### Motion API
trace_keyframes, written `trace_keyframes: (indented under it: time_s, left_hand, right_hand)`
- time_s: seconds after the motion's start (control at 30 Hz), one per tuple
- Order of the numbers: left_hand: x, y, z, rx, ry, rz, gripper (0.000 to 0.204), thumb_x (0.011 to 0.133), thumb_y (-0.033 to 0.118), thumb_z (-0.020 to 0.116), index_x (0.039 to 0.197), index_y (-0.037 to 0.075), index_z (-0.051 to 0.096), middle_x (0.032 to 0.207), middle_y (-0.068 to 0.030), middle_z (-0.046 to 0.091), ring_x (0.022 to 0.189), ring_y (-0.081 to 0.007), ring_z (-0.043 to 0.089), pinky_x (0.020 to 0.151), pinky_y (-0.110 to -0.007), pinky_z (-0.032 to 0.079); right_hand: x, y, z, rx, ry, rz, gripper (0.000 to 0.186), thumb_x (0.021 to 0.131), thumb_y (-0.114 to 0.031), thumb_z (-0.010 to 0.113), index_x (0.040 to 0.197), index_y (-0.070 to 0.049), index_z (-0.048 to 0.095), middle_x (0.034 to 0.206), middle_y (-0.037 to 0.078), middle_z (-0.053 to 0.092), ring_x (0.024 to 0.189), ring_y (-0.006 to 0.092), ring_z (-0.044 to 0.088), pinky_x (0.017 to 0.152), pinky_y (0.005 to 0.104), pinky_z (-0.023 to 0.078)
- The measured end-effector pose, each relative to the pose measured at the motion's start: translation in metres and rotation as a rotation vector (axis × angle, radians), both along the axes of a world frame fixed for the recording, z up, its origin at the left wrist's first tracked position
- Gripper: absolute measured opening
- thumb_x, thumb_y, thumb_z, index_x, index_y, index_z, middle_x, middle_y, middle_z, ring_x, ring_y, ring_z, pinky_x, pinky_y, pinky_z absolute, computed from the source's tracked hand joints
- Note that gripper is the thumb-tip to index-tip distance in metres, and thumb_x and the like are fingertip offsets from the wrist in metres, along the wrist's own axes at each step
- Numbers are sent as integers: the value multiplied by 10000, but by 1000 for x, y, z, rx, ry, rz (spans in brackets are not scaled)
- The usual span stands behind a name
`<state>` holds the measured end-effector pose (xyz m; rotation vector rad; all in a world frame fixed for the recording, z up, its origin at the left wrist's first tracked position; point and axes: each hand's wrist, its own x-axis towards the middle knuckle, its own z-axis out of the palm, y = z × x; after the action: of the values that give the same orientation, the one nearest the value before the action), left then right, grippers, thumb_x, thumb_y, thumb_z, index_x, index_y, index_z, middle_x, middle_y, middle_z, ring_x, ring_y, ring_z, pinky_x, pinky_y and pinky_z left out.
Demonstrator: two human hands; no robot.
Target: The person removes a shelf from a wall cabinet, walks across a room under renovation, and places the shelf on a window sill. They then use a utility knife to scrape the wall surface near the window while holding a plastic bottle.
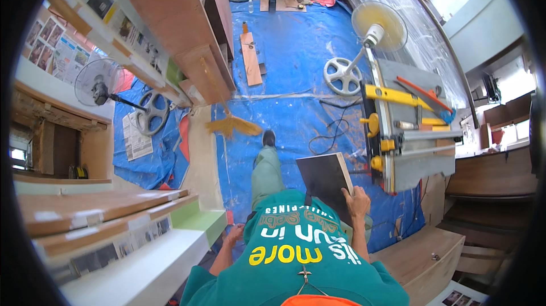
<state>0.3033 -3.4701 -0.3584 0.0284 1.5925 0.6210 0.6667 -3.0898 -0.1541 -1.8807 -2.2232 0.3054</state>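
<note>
My right hand (357, 201) grips the pale edge of a dark flat board (324, 175), which hangs tilted at my right side in front of my leg. The board's lower part is hidden behind my green shirt. My left hand (233, 233) hangs low at my left side, beside a white and green ledge (196, 218). It is small in the picture, and its fingers do not show well enough to tell whether they are closed. A straw broom (232, 125) leans ahead of my foot, against a wooden cabinet.
Blue tarp (284, 50) covers the floor. At right stands a grey worktable (418, 158) with a yellow level (392, 94), a red-handled saw (421, 93) and metal rails. A stand fan (378, 27) is behind it. A black cable (335, 132) and a wooden plank (250, 59) lie ahead.
</note>
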Motion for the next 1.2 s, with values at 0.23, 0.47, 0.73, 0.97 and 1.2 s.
trace_keyframes:
  time_s: [0.23,0.47,0.73,0.97,1.2]
  left_hand:
    - [-219,280,-41,81,117,127,320,912,360,665,1136,138,612,972,-24,668,818,-155,666,643,-301,523]
    - [-459,652,42,677,452,4,251,955,236,646,1147,77,622,904,-18,646,744,-112,614,656,-278,524]
    - [-542,890,113,849,673,-142,219,969,164,616,1140,29,643,972,-29,677,851,-101,611,804,-277,519]
    - [-524,920,12,351,404,-272,260,911,242,683,1062,34,641,912,-32,667,830,-139,607,751,-323,536]
    - [-490,1015,2,150,95,-86,289,944,309,641,1165,123,637,990,-4,676,822,-121,631,675,-303,510]
  right_hand:
    - [-132,192,-17,44,-62,-30,463,834,-489,755,798,-57,592,775,146,628,672,389,637,585,487,483]
    - [-246,361,2,147,-22,-97,462,834,-470,764,786,-47,584,764,153,623,690,385,638,600,482,485]
    - [-340,581,-4,140,23,-144,467,829,-469,767,797,-26,620,790,174,645,718,416,637,621,503,484]
    - [-415,788,-26,58,43,-131,446,812,-482,776,829,-57,641,812,159,662,717,398,654,626,496,498]
    - [-455,979,-5,52,1,-88,448,821,-483,764,818,-52,638,807,153,660,708,382,656,615,482,499]
